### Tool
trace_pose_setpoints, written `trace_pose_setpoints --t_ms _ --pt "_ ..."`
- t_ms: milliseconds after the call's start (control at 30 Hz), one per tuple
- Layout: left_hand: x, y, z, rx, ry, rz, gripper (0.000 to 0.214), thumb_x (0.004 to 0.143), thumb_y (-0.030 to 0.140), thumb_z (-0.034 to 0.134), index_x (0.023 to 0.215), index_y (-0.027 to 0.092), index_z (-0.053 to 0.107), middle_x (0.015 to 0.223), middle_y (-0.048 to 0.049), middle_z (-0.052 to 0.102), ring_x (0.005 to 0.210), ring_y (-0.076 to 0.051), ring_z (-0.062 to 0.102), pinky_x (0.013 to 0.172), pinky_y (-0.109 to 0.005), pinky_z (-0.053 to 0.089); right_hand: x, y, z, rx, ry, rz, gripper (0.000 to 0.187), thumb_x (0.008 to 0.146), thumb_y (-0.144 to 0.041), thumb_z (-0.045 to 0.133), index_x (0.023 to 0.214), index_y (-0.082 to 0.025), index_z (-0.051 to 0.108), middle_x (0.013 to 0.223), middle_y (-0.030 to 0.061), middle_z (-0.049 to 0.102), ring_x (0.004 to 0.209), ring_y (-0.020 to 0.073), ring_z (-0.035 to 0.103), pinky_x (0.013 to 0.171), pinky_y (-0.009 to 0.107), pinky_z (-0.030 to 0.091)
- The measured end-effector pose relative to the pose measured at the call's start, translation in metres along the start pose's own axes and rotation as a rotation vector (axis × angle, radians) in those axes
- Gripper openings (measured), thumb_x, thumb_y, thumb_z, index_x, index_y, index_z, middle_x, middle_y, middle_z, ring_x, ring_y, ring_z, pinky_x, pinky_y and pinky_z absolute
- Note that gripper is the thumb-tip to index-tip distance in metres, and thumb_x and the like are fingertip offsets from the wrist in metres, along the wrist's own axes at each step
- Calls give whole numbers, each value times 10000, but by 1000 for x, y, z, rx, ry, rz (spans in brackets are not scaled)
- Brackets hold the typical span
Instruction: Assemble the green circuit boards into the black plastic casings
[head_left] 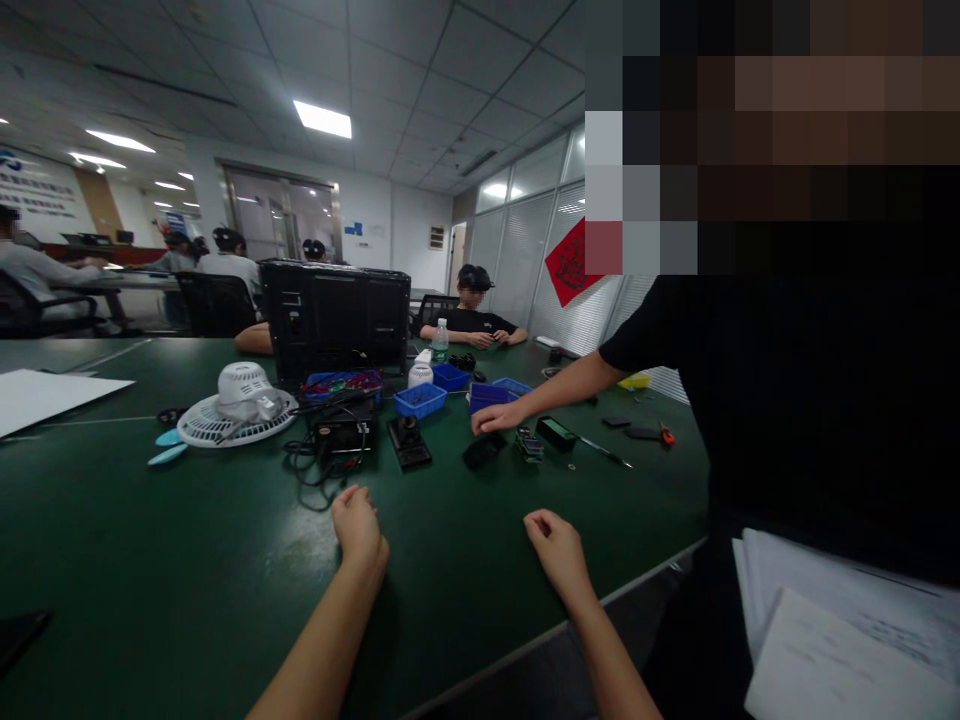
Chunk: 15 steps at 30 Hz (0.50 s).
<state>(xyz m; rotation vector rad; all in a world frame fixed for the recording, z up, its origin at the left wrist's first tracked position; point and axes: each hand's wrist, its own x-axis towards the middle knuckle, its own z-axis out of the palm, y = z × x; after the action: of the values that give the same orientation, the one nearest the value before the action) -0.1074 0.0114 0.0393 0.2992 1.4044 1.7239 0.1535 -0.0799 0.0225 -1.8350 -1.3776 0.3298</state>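
My left hand (358, 525) rests on the green tabletop with its fingers curled in, and I see nothing in it. Just beyond it lie black cables (304, 465) and a black box-shaped device (343, 435). My right hand (557, 550) is also loosely closed on the table, apart from any object, with nothing visible in it. Farther in lie a small stack of cards or boards (529, 446), an open dark box (556, 434) and a black object (484, 452). A co-worker's hand (498, 416) reaches in from the right, over that black object.
A large black case (337, 318) stands at the back, with a white fan part (238, 405) to its left. Blue trays (420, 400), a bottle (440, 340) and a screwdriver (606, 453) are spread about. A person in black, holding papers (847, 625), stands close on my right.
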Motion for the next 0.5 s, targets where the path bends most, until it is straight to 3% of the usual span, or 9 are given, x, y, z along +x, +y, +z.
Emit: trace_pose_setpoints --t_ms 500 --pt "1 1 -1 3 -21 4 177 631 196 512 800 194 461 679 41 454 563 -88 432 543 -231 347 1 -3 -1 43 3 12 272 742 -390 451 688 -180 615 630 21 595 581 161 529 553 251 378"
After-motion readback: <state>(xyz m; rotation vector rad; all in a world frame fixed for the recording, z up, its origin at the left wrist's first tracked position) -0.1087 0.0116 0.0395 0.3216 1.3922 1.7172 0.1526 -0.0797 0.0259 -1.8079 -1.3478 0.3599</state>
